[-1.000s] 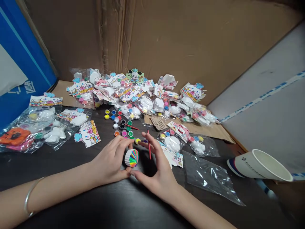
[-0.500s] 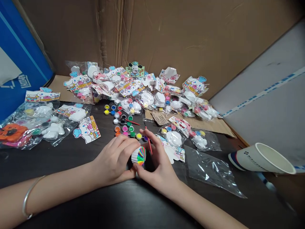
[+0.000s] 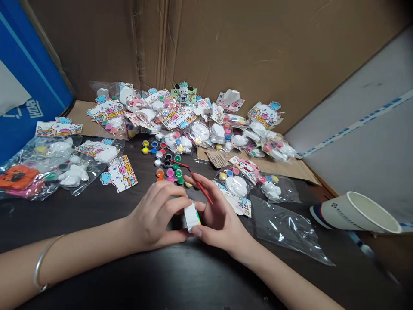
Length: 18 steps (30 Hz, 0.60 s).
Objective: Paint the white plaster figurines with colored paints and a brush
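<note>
My left hand (image 3: 158, 213) grips a small white plaster figurine (image 3: 192, 217) from the left, and my right hand (image 3: 221, 215) steadies it from the other side. Only a thin strip of its painted rainbow side shows; the rest faces away. My right fingers also hold a thin red paintbrush (image 3: 201, 187), slanting across them. Its tip is hidden against my fingers or too small to tell. Just beyond my fingertips stand small open paint pots (image 3: 169, 172) in several colours, with a second red brush (image 3: 180, 164) lying among them.
Several plastic bags of white figurines and printed cards (image 3: 177, 118) are heaped on cardboard against a brown cardboard wall (image 3: 245, 51). A clear bag (image 3: 282, 228) lies to the right, a tipped paper cup (image 3: 355, 213) further right, and a blue box (image 3: 32, 86) at left.
The figurine has turned in my hands, so its rainbow side faces away and white shows. The brush now slants rightward instead of standing nearly upright.
</note>
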Tool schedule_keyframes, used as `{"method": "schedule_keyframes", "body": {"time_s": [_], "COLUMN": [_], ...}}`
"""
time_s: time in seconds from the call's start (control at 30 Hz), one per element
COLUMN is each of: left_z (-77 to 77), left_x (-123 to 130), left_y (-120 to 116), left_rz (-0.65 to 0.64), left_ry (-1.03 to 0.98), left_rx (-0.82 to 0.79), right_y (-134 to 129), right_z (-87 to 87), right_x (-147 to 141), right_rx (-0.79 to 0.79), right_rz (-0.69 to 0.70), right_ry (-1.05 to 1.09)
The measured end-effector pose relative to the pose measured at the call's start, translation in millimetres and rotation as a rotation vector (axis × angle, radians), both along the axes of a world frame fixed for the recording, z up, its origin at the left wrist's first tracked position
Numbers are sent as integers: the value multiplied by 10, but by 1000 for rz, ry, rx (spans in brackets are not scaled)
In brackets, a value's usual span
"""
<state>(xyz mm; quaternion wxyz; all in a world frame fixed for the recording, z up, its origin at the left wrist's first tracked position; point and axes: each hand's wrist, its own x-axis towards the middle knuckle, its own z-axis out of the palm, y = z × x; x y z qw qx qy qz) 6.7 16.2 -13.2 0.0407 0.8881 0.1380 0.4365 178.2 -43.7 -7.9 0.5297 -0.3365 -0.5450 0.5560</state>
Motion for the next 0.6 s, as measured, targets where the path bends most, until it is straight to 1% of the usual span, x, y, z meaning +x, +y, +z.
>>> {"method": "schedule_keyframes", "body": {"time_s": [0.13,0.3,0.5,0.57,0.6], "left_z": [10,31,47,58,63], "left_x": [17,23,-3,-14,-17], "left_y": [-11,-28,-30,-25,-24], "left_rz": [27,51,34,44,45], "left_ry": [-29,-18,-20,-3,7], "left_rx": [-17,-108,-97,-88,-83], "right_y": [9,9,-20,-15,-5], "right_z": [-20,-34,2,45,68], "right_x": [-30,-55,-55,1,45], "right_rx": [-8,-26,-15,27,68], "right_rz": [-11,-33,-41,-94,-157], "right_ry": [49,65,36,-30,-75]}}
